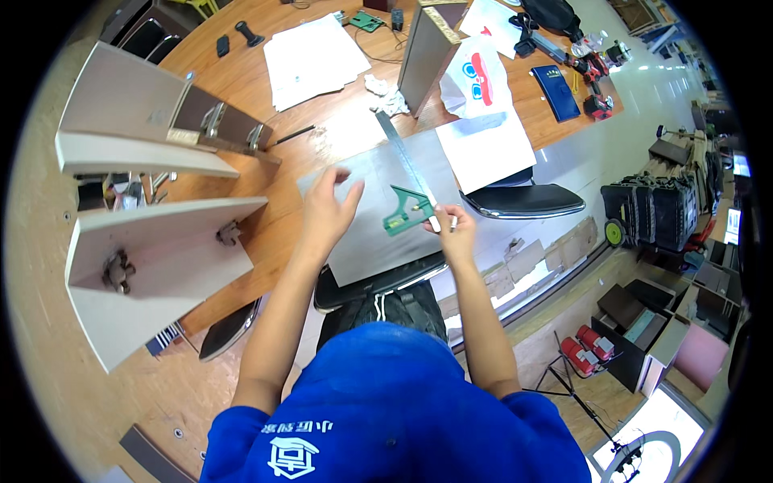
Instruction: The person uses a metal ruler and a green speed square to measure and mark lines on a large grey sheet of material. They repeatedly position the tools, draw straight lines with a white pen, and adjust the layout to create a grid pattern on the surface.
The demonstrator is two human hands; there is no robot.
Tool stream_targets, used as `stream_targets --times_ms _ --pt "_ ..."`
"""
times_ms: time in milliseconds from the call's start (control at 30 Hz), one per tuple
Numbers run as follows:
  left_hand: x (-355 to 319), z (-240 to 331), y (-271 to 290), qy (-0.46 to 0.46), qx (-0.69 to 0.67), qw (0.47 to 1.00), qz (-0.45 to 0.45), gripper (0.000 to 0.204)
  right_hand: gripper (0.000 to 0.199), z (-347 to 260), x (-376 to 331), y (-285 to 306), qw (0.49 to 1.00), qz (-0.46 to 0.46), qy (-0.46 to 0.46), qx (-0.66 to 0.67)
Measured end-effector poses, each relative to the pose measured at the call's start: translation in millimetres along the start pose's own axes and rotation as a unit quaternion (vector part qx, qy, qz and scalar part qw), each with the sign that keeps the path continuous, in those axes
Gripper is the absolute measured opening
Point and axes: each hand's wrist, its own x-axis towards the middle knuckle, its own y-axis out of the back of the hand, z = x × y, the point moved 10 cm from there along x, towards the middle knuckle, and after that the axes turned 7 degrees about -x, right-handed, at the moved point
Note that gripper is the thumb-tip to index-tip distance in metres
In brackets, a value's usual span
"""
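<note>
A combination square with a green head [400, 216] and a long steel rule [407, 161] lies over a grey board [362, 249] on the table in front of me. My right hand [456, 233] is closed at the near end of the rule, pinching it. A small, thin, pale stick, perhaps a pen, shows between the same fingers. My left hand [328, 208] hovers over the board's left part, with thumb and fingers apart and nothing in them. The square's green head sits between my two hands, closer to the right one.
Pale panels with metal hinges [119, 270] stand at the left. An upright board [427, 60], paper sheets [310, 60], a plastic bag [477, 80] and a blue booklet [555, 92] are on the wooden table [274, 205]. Black chairs [527, 201] sit below its edge. Power tools lie far right.
</note>
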Motion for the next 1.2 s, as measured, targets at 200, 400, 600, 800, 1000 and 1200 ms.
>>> stream_targets --times_ms 200,400,600,800,1000,1200 --pt "-17 -138 -96 0.299 -0.313 0.886 -0.165 0.045 0.018 62 56 -122 0.989 -0.065 -0.009 0.135" --pt "21 -229 -96 0.322 -0.306 0.889 -0.109 0.03 0.017 53 118 -166 0.976 -0.144 0.127 -0.098" --pt "50 -258 -100 0.296 -0.173 0.931 -0.126 0.022 0.02 54 173 -124 0.961 -0.12 0.194 -0.156" --pt "70 -256 -102 0.295 -0.195 0.931 -0.094 0.024 0.037 55 179 -139 0.967 -0.215 0.134 -0.022" --pt "79 -262 -105 0.293 -0.186 0.933 -0.1 0.024 0.023 66 186 -155 0.94 -0.29 0.099 -0.15" --pt "86 -255 -105 0.243 -0.124 0.955 -0.114 0.023 0.011 54 186 -161 0.942 -0.256 0.138 -0.166"
